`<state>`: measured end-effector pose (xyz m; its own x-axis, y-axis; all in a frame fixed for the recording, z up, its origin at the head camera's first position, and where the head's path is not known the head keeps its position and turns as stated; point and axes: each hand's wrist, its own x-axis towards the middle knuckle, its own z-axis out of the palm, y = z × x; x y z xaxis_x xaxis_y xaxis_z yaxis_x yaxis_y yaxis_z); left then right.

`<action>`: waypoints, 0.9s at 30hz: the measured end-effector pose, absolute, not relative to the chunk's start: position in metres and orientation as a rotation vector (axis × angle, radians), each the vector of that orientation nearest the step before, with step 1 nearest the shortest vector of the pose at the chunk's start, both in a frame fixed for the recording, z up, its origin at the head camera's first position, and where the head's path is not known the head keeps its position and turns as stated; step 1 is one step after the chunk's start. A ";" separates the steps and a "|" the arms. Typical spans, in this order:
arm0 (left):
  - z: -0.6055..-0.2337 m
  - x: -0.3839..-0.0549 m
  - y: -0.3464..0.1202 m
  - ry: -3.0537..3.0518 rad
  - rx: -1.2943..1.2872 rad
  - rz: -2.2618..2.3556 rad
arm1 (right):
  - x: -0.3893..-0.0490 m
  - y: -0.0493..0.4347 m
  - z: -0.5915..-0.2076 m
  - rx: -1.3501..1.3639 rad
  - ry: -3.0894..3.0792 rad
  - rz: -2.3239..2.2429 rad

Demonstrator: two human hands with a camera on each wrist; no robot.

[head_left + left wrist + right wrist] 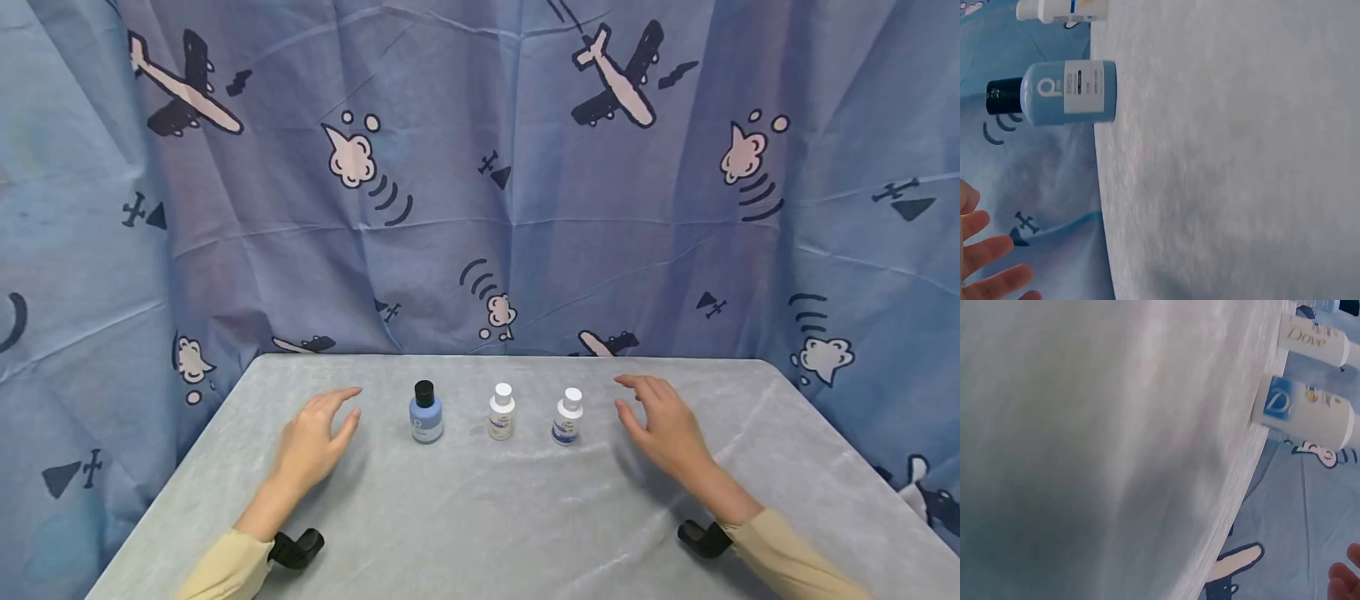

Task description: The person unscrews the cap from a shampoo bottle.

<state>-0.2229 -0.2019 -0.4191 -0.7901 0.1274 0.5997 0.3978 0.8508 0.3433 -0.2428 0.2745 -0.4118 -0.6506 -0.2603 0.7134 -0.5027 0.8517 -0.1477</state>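
Note:
Three small bottles stand upright in a row on the table. At the left is a blue bottle [427, 418] with a black cap; its pale label shows in the left wrist view. A white Dove bottle [502, 414] with a white cap is in the middle. To its right stands a white bottle with a blue label band [567, 419]. My left hand [311, 442] hovers left of the blue bottle, fingers relaxed and apart from it. On the other side, my right hand [663, 429] is held right of the blue-banded bottle, holding nothing, thumb and fingers spread.
A pale grey cloth covers the table [480, 525]. Behind it hangs a blue curtain [442, 167] printed with planes and clouds. Black straps with mounts sit at both wrists, below cream sleeves [232, 567].

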 end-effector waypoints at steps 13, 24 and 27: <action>-0.426 -0.223 -0.176 -2.389 -0.327 -0.767 | -0.239 0.244 -0.410 0.606 -2.186 0.476; -0.430 -0.225 -0.153 -2.359 -0.309 -0.927 | -0.241 0.219 -0.413 0.685 -2.124 0.548; -0.432 -0.226 -0.149 -2.367 -0.291 -0.969 | -0.243 0.212 -0.414 0.691 -2.121 0.576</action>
